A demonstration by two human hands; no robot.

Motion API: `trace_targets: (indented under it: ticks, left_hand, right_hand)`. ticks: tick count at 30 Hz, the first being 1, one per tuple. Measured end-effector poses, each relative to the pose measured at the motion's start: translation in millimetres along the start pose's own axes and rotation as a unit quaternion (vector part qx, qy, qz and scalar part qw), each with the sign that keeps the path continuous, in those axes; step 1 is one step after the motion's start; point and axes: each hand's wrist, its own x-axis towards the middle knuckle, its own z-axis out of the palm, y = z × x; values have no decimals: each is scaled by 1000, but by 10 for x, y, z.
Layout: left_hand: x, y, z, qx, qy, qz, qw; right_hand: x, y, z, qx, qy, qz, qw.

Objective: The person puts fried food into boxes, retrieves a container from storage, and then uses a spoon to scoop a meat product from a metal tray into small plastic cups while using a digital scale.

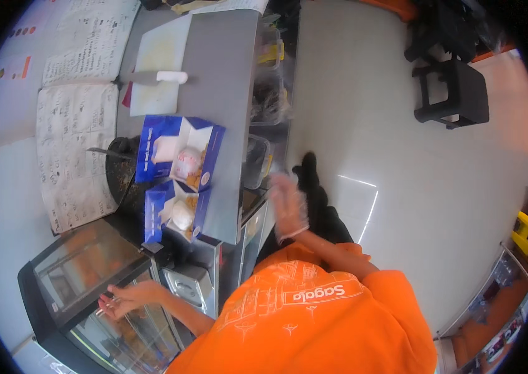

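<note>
My left hand (pixel 129 299) is bare, beside the glass front of a countertop food display case (pixel 90 266), its fingers curled about a short silver rod (pixel 101 310); whether the rod belongs to the case I cannot tell. My right hand (pixel 287 205), in a clear plastic glove and blurred, hangs beside the counter's edge with nothing seen in it. Two blue cardboard food boxes stand with lids up on the steel counter (pixel 226 140). The farther box (pixel 214 145) holds a wrapped round item (pixel 188 161) and brown fried pieces. A white round item (pixel 183 215) and brown pieces lie in the nearer box (pixel 204 201).
A white-handled knife (pixel 171 77) rests across a white cutting board (pixel 158 56). Behind the boxes is a black pan (pixel 121 177) with a utensil. Clear plastic containers (pixel 268 103) fill a shelf below the counter. A lidded steel container (pixel 191 285) sits near the case. Black stools (pixel 472 93) stand on the floor.
</note>
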Motion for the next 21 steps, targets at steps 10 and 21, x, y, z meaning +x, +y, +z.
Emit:
trace_targets:
  ticks: [10,21]
  left_hand:
    - [-2795,1844,2526,-264,-528,31,807]
    - [-6603,167,5815,-101,-601,-305,732]
  right_hand:
    - [2573,514,-1176,-62,269,111,955]
    - [4832,2212,-2547,-107,311,82,941]
